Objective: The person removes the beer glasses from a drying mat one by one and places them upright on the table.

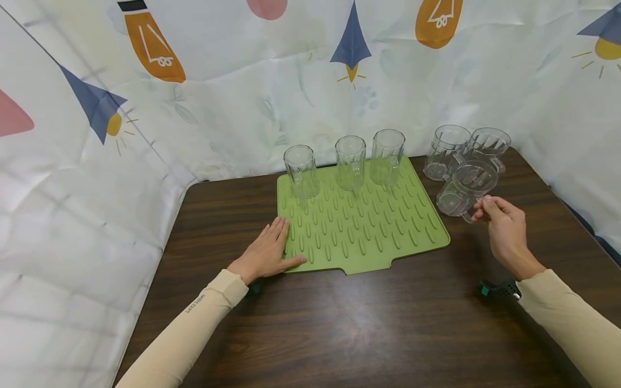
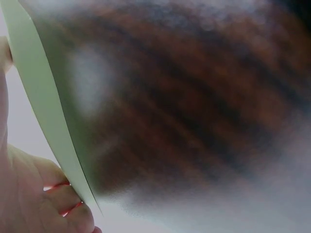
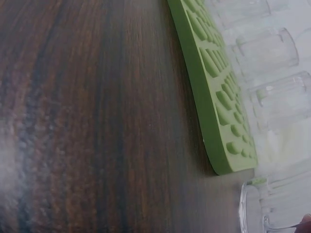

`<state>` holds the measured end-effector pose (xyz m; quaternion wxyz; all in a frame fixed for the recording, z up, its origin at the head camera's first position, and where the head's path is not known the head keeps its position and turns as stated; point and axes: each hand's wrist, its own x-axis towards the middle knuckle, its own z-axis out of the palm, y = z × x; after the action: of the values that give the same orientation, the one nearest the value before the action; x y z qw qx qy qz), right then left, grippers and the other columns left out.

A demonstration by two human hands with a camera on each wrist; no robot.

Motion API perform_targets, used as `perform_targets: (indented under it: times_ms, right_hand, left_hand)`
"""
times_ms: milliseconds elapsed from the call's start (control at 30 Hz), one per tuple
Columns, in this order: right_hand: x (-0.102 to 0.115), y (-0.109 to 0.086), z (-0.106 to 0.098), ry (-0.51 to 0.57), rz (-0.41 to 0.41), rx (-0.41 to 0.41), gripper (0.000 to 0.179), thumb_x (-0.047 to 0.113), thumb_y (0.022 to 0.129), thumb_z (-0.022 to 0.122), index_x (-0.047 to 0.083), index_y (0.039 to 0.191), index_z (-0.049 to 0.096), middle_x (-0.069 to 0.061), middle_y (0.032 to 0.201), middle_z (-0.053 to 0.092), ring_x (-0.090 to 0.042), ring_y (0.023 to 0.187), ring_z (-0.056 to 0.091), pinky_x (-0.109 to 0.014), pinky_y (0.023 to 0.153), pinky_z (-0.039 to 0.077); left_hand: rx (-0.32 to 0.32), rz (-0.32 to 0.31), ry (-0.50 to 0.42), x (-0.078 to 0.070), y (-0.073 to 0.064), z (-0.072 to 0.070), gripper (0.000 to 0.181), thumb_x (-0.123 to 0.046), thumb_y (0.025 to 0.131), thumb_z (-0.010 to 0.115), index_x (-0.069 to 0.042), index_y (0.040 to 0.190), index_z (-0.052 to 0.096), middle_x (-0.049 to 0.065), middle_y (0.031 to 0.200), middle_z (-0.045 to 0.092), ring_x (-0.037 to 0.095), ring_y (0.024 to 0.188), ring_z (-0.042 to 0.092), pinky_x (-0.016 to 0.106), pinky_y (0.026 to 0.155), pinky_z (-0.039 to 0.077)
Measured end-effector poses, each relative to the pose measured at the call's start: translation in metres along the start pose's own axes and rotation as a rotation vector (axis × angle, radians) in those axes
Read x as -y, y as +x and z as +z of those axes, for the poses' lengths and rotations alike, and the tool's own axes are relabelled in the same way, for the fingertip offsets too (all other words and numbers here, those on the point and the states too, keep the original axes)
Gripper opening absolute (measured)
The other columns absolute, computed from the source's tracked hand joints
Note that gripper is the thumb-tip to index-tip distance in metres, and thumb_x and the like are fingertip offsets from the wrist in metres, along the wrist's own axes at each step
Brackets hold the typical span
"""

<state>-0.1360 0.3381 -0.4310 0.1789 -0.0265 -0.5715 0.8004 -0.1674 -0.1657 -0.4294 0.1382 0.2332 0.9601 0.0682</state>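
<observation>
With thumb and fingers my right hand (image 1: 506, 231) grips the handle of a clear glass mug (image 1: 453, 196), just right of a green ridged drying mat (image 1: 361, 245). The mug leans slightly in the head view, and its base (image 3: 250, 208) shows low in the right wrist view. My left hand (image 1: 266, 252) lies with straight fingers along the mat's left edge, thumb over the near corner. Seen from the left wrist, the fingers (image 2: 63, 199) touch the mat's edge (image 2: 43, 92). Nothing is held in that hand.
Toward the mat's back edge stand three clear glass mugs: a left one (image 1: 301, 175), a middle one (image 1: 350, 167) and a right one (image 1: 387, 161). Two more mugs (image 1: 439, 156) (image 1: 495, 141) stand behind the gripped one. A patterned white sheet (image 1: 233, 118) borders the dark wooden table (image 1: 330, 323).
</observation>
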Motion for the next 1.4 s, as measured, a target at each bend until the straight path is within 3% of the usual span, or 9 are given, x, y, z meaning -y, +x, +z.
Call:
perform_targets:
  times_ms: [900,1000,1133,1233,1400]
  right_hand:
    - [0.011,0.007,0.005,-0.177,0.09,0.029,0.024,0.023,0.107,0.058,0.006,0.097,0.072,0.006,0.084,0.069,-0.006,0.072,0.064,-0.015,0.068,0.058]
    - [0.015,0.007,0.003,-0.259,0.114,0.034,0.029,0.03,0.107,0.057,0.006,0.099,0.071,0.008,0.083,0.068,-0.005,0.074,0.065,-0.013,0.073,0.057]
    - [0.019,0.007,0.001,-0.426,0.167,0.034,0.04,0.043,0.106,0.055,0.006,0.104,0.07,0.013,0.081,0.067,-0.003,0.077,0.066,-0.008,0.083,0.047]
    - [0.021,0.007,-0.001,-0.551,0.192,0.03,0.046,0.049,0.106,0.051,0.005,0.109,0.068,0.017,0.082,0.066,0.0,0.079,0.067,-0.009,0.084,0.042]
    - [0.022,0.006,-0.001,-0.703,0.188,-0.027,0.048,0.052,0.107,0.046,0.008,0.112,0.066,0.026,0.08,0.065,0.004,0.086,0.062,-0.011,0.079,0.044]
  left_hand:
    - [0.005,0.016,0.017,0.0,-0.002,-0.002,0.107,-0.068,0.098,0.054,0.006,0.164,0.012,0.025,0.173,0.009,0.039,0.163,0.011,0.056,0.134,0.016]
    - [0.001,0.02,0.016,0.0,-0.003,-0.002,0.107,-0.068,0.098,0.054,0.006,0.163,0.013,0.026,0.173,0.01,0.039,0.163,0.011,0.056,0.133,0.017]
    - [0.003,0.017,0.014,-0.001,-0.004,-0.004,0.107,-0.068,0.098,0.054,0.006,0.164,0.013,0.025,0.173,0.01,0.038,0.164,0.011,0.055,0.134,0.016]
    - [0.006,0.016,0.015,-0.002,-0.004,-0.004,0.107,-0.069,0.098,0.054,0.005,0.164,0.013,0.025,0.173,0.01,0.038,0.164,0.011,0.054,0.134,0.016]
    - [0.006,0.014,0.024,0.0,-0.003,-0.003,0.107,-0.07,0.098,0.053,0.005,0.164,0.013,0.025,0.173,0.01,0.038,0.164,0.011,0.055,0.134,0.016]
